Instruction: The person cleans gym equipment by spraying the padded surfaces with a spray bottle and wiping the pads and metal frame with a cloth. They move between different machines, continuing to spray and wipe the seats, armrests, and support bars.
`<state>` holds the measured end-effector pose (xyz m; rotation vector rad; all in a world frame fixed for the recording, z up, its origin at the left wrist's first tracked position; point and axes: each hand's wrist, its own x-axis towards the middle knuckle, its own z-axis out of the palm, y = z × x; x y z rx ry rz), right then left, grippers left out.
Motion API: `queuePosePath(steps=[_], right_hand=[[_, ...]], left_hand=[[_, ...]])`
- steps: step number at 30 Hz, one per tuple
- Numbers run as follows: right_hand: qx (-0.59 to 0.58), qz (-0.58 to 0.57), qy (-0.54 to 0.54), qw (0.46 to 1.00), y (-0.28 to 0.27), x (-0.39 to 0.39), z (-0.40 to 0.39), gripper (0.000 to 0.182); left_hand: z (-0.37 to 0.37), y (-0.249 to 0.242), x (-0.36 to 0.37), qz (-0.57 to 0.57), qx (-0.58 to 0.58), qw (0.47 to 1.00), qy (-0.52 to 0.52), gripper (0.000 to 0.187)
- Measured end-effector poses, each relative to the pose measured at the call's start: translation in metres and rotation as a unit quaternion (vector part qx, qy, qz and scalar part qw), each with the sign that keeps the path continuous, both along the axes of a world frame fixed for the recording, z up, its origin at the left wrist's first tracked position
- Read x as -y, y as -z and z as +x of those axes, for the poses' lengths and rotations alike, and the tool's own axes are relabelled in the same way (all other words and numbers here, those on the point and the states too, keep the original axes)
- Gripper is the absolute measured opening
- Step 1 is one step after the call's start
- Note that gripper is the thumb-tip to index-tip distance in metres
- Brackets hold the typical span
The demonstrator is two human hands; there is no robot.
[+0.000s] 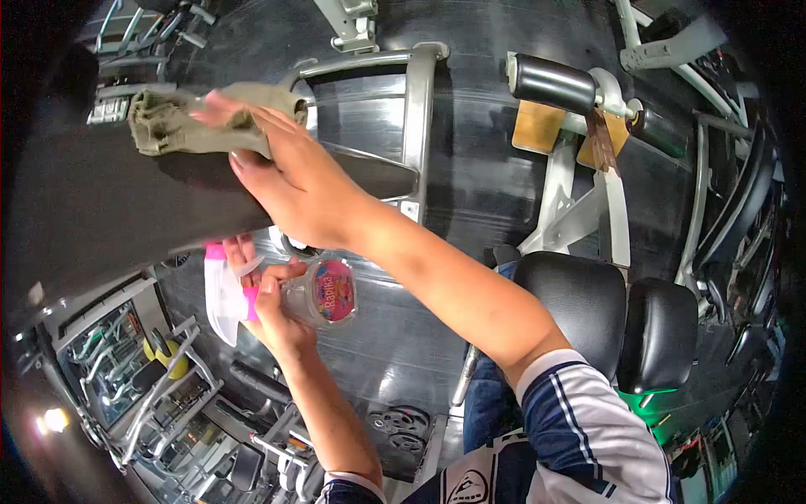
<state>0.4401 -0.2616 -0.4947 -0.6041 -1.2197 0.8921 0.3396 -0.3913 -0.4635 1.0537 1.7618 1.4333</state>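
- Floor: glossy black (pixel 478 76), beneath the equipment.
- Long dark padded surface (pixel 84 202): extends in from the left. The cloth covers only a small part near 1 edge; most of the visible surface is uncovered. Whether that part is damp or already wiped cannot be determined.
- Silver tubular metal frame (pixel 417 118): just beyond the cloth; judged a limit to reach on that side.
- 2 black padded cushions, the larger (pixel 571 294) and the smaller (pixel 659 332): to the right, well apart from the cloth.
- Black cylindrical roller pad (pixel 550 81): upper right, clear of both arms.
- Right hand (pixel 304 189): spread nearly flat on the cloth, thumb apart from the fingers; fingertips blurred. Its forearm passes between the bottle and the cushions.
- Left hand (pixel 275 323): wrapped around the neck of the bottle, below the padded surface.
- Olive-grey fabric cloth (pixel 168 139): bunched at 1 end, under the right hand.
- Clear plastic spray bottle (pixel 300 298), pink-and-white head, pink label: tilted sideways, held off the floor. Fill level unclear.
- Yellow ball (pixel 176 359): lower left background, no obstruction.
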Motion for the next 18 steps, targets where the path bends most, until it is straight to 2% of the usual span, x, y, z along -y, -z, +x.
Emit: queuePosePath(steps=[2, 3, 5, 6, 7, 8, 9, 11, 13, 14, 15, 17, 18], right_hand=[[-0.085, -0.076, -0.072, 0.991, 0.012, -0.011, -0.005, 0.035], [-0.073, -0.114, -0.015, 0.991, 0.036, -0.012, -0.013, 0.039], [0.107, -0.306, 0.005, 0.946, 0.126, -0.009, -0.025, 0.056], [0.105, -0.346, 0.029, 0.932, 0.176, -0.001, -0.027, 0.06], [0.152, -0.433, -0.049, 0.887, 0.211, 0.005, -0.014, 0.063], [0.117, -0.472, -0.097, 0.869, 0.22, 0.009, 0.004, 0.063], [0.131, -0.515, -0.107, 0.841, 0.255, 0.004, 0.004, 0.061], [0.143, -0.465, -0.149, 0.861, 0.199, 0.0, 0.025, 0.059], [0.117, -0.391, -0.158, 0.899, 0.161, -0.009, 0.008, 0.055], [0.086, -0.304, -0.129, 0.94, 0.143, -0.014, -0.01, 0.05], [0.101, -0.291, -0.207, 0.928, 0.085, -0.02, 0.005, 0.046], [0.002, -0.073, -0.085, 0.994, 0.035, -0.018, -0.006, 0.038], [-0.038, -0.085, -0.066, 0.993, 0.018, -0.014, -0.006, 0.037]], left_hand=[[0.007, 0.003, 0.001, 0.006, 0.031, 1.0, 0.004, 0.081], [0.011, 0.003, 0.001, 0.016, 0.062, 0.998, 0.003, 0.082], [0.015, 0.004, 0.001, 0.002, 0.036, 0.999, 0.004, 0.083], [0.009, 0.007, 0.002, 0.005, 0.041, 0.999, 0.007, 0.08], [0.004, 0.009, 0.003, 0.008, 0.044, 0.999, 0.009, 0.077], [0.001, 0.011, 0.004, 0.014, 0.047, 0.999, 0.014, 0.077], [0.0, 0.013, 0.004, 0.019, 0.05, 0.998, 0.018, 0.078], [0.0, 0.016, 0.005, 0.028, 0.059, 0.998, 0.025, 0.079], [0.003, 0.019, 0.004, 0.035, 0.064, 0.997, 0.029, 0.08], [0.003, 0.018, 0.006, 0.037, 0.065, 0.997, 0.03, 0.08], [0.003, 0.018, 0.006, 0.038, 0.064, 0.997, 0.031, 0.081], [0.0, 0.017, 0.008, 0.031, 0.071, 0.997, 0.025, 0.08], [-0.001, 0.016, 0.009, 0.029, 0.082, 0.996, 0.022, 0.08]])
